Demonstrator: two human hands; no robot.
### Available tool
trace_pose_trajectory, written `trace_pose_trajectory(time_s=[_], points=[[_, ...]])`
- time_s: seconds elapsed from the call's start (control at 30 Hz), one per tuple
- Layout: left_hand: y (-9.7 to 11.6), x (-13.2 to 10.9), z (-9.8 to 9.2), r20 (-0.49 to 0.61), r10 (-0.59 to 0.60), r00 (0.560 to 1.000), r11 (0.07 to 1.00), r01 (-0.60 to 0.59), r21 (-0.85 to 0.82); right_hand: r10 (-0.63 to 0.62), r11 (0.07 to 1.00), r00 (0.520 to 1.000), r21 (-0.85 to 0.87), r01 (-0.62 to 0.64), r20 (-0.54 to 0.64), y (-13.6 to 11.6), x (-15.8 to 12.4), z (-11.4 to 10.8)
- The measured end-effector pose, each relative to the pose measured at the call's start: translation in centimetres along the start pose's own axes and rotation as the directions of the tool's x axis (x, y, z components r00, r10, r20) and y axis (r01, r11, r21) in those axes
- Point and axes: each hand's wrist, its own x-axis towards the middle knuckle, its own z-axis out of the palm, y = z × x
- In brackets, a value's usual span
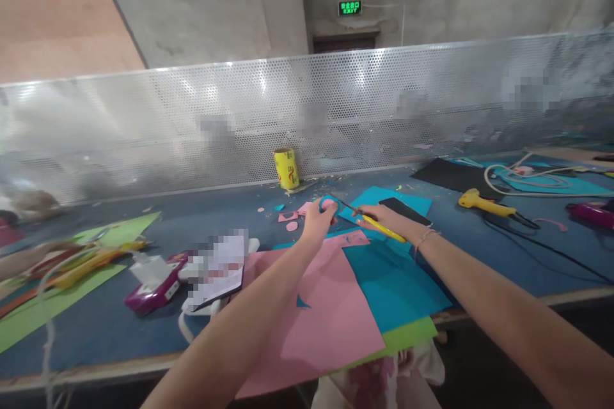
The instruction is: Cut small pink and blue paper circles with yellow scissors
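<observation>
My left hand [316, 220] is stretched out over the table, fingers pinched on a small blue and pink paper piece [327, 204]. My right hand [378, 216] grips yellow-handled scissors [371, 220], whose dark blades point at that piece. Beneath my arms lie a large pink sheet [321, 313], a teal sheet [393, 278] and a green sheet [407, 335]. Small pink cut-outs [291, 225] lie beside my left hand.
A yellow can [286, 169] stands by the perforated metal screen [307, 115]. A yellow glue gun [484, 204] with cables lies to the right, a black phone [405, 209] by my right wrist. A purple device [156, 284], a notebook [215, 271] and green sheets [52, 297] lie left.
</observation>
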Motion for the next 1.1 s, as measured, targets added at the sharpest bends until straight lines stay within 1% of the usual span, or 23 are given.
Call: trace_pose_trajectory(time_s=[0.07, 0.2, 0.47, 0.57, 0.73, 0.83, 0.9, 1.0, 1.1], points=[[0.1, -0.1, 0.0, -0.002, -0.005, 1.0, 1.0, 0.005, 0.008, 0.003, 1.0, 1.0, 0.01, -0.003, 0.008, -0.1, 0.0, 0.0], [0.2, -0.2, 0.0, -0.041, -0.027, 0.999, 1.0, 0.027, 0.0, -0.017, 0.999, 0.999, 0.031, 0.016, 0.031, -0.4, 0.0, 0.0], [0.3, 0.0, -0.1, -0.099, 0.006, 0.995, 1.0, -0.007, -0.017, -0.019, 0.999, 1.0, -0.025, 0.02, 0.022, 0.0, 0.0, 0.0], [0.3, 0.0, -0.1, -0.086, 0.014, 0.996, 1.0, -0.015, -0.006, -0.006, 0.999, 1.0, -0.041, 0.007, 0.028, 0.0, 0.0, -0.1], [0.5, -0.3, 0.1, -0.057, -0.007, 0.998, 1.0, 0.005, -0.02, 0.008, 1.0, 1.0, -0.025, -0.008, 0.027, -0.1, -0.2, -0.3], [0.6, -0.4, 0.1, -0.051, -0.001, 0.999, 0.999, -0.001, -0.05, 0.01, 1.0, 1.0, 0.009, -0.011, 0.022, -0.4, -0.3, -0.6], [0.6, -0.4, 0.1, -0.048, 0.005, 0.999, 0.998, -0.008, -0.06, 0.049, 0.997, 0.998, 0.06, -0.051, 0.025, -0.7, -0.5, -0.7], [0.5, -0.4, 0.1, -0.041, 0.018, 0.999, 0.998, -0.02, -0.054, 0.106, 0.983, 0.993, 0.142, -0.113, 0.059, -1.2, -0.6, -0.9], [0.5, -0.4, 0.1, -0.028, 0.008, 1.0, 0.999, -0.01, -0.048, 0.105, 0.979, 0.991, 0.169, -0.118, 0.088, -1.5, -0.6, -0.9]])
